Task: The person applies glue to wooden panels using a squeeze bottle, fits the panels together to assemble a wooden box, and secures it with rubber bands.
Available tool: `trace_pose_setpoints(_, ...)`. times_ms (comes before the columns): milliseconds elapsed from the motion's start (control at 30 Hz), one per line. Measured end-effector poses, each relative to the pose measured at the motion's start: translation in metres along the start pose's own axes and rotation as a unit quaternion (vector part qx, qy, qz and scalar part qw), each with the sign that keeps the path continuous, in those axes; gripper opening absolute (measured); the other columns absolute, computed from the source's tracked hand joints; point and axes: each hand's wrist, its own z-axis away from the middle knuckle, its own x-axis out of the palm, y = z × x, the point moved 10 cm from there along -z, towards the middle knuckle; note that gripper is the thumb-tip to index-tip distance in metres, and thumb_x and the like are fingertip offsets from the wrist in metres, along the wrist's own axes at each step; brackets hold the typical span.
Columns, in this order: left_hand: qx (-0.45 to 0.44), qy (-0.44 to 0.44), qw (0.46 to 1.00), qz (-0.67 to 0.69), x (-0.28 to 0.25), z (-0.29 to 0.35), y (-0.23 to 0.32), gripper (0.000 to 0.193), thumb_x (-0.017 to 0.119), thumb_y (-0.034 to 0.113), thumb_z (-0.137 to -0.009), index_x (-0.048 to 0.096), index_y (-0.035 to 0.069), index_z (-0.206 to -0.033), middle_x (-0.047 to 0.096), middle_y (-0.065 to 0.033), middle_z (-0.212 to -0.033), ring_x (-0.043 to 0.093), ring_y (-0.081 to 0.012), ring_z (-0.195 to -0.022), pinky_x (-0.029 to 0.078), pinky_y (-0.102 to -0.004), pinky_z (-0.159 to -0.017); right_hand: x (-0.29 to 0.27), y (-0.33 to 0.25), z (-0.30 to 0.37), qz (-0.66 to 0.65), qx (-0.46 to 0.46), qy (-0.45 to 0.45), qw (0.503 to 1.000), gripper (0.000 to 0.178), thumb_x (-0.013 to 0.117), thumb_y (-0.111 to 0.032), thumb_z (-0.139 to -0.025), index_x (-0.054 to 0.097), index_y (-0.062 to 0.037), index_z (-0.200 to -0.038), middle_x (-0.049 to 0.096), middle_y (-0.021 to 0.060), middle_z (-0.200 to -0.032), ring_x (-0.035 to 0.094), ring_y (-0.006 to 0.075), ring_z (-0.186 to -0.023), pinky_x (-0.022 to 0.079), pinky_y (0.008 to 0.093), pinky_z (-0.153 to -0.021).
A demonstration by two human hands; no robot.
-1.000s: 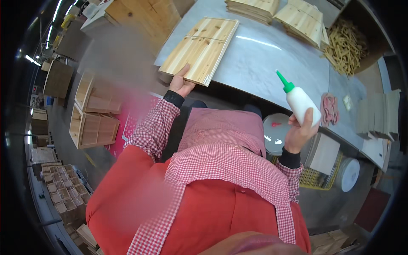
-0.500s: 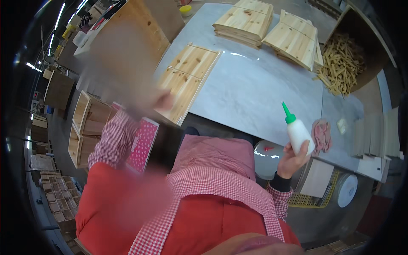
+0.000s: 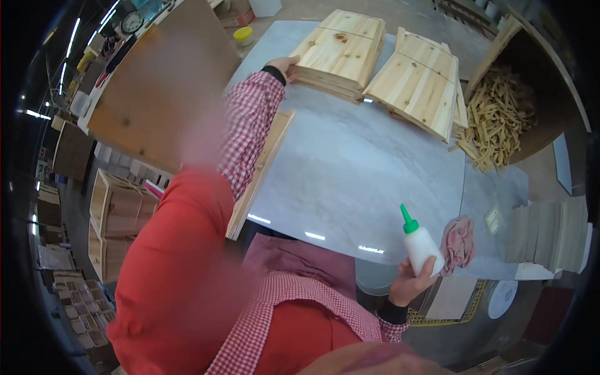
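My left hand (image 3: 285, 66) reaches across the table and grips the left corner of a wooden panel on a stack of pine panels (image 3: 340, 47). Its fingers are partly hidden at the panel's edge. In my right hand (image 3: 409, 285), close to the table's front edge, is a white squeeze bottle (image 3: 422, 247) with a green pointed nozzle, tilted up to the left. Beneath my left sleeve a single pine panel (image 3: 265, 162) lies on the table's left side, largely covered by the arm.
A second stack of pine panels (image 3: 415, 81) stands right of the first. Thin wooden pieces (image 3: 497, 119) spill from a box (image 3: 553, 69) at the far right. A pink cloth (image 3: 458, 245) lies beside the bottle. A large brown board (image 3: 159, 87) stands at left.
My left hand has moved up and away from the single panel to the far stack, where it now grips a panel's corner. The right hand keeps hold of the squeeze bottle. The view has shifted.
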Motion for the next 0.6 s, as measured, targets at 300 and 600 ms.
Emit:
trace_pose_setpoints(300, 0.039, 0.043, 0.988, 0.144, -0.080, 0.000, 0.028, 0.035, 0.079, 0.020, -0.077, 0.056, 0.010, -0.102, 0.054, -0.0039, -0.099, 0.050, -0.0196, -0.088, 0.045, -0.0371, -0.089, 0.022, -0.009, -0.007, -0.003, -0.009, -0.024, 1.000, 0.047, 0.051, -0.038, -0.094, 0.048, 0.0017, -0.119, 0.059, 0.0089, -0.079, 0.050, 0.0117, -0.050, 0.038, 0.0215, -0.043)
trace_pose_setpoints(600, -0.068, -0.011, 0.954, 0.293, -0.001, 0.075, -0.042, 0.039, 0.074, 0.013, -0.081, 0.055, 0.010, -0.115, 0.059, -0.0068, -0.108, 0.057, -0.0232, -0.101, 0.047, -0.0411, -0.091, -0.007, -0.026, 0.004, -0.024, -0.020, -0.007, 0.999, 0.044, 0.050, -0.037, -0.094, 0.049, 0.0015, -0.116, 0.058, 0.0099, -0.079, 0.051, 0.0125, -0.052, 0.038, 0.0234, -0.044)
